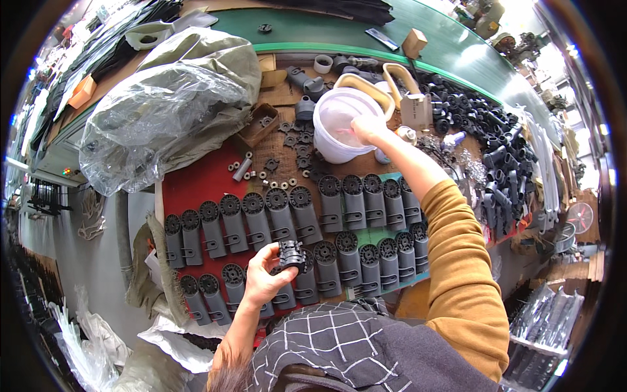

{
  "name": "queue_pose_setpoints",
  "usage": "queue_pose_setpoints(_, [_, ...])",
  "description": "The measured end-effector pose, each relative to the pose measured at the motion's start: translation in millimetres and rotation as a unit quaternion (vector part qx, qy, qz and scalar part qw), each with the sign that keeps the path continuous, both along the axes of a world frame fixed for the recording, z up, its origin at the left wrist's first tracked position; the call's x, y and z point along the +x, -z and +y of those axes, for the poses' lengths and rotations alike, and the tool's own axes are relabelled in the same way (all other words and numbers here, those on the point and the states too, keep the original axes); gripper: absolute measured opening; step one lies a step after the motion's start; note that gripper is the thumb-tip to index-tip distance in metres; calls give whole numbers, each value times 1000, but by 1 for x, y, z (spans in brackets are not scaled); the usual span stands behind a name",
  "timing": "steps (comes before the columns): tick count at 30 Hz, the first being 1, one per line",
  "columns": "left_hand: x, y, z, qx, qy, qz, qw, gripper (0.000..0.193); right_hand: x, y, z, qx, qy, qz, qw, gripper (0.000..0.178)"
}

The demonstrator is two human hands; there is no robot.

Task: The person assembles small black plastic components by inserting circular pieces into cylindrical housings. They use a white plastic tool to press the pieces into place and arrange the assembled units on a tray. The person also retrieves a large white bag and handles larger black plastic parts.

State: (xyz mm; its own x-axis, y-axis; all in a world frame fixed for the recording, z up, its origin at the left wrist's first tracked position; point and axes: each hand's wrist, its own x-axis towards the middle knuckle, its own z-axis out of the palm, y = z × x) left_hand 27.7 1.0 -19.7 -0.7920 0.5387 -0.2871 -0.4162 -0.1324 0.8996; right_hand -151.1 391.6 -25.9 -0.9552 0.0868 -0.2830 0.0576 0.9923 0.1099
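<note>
My left hand (262, 279) is closed round a small stack of black, round, toothed plastic parts (291, 253), above the near row of grey plastic housings (326, 264). Over the rim of a white plastic bucket (330, 151) reaches my right hand (369, 129), its fingers bent together inside. Something thin and pinkish shows by the fingertips, too small to name. Two rows of the grey tubular housings, each with a round black end, lie side by side on red and green sheets. The far row (269, 212) sits between my hands and the bucket's side of the table.
Loose black toothed discs (303, 149) and small metal rings (274, 185) lie left of the bucket. A heap of black plastic fittings (470, 117) covers the right side. Plastic-wrapped cloth (176, 104) bulks at the left. Behind runs a green conveyor belt (313, 29).
</note>
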Motion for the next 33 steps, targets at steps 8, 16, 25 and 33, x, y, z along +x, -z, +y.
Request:
queue_pose_setpoints(8, [-12,2,5,-11,-46,-28,999,51,-7,-7,9,34,-38,-68,996,17])
queue_pose_setpoints(16, [-25,-13,15,-46,-81,31,995,55,25,-60,23,-45,-32,46,997,24])
queue_pose_setpoints(25, [-32,-32,23,-207,-134,375,894,52,226,-117,-98,-620,196,23,760,30])
queue_pose_setpoints(33, [-8,-57,9,-237,-109,473,842,52,271,-103,-177,-428,-2,252,868,42])
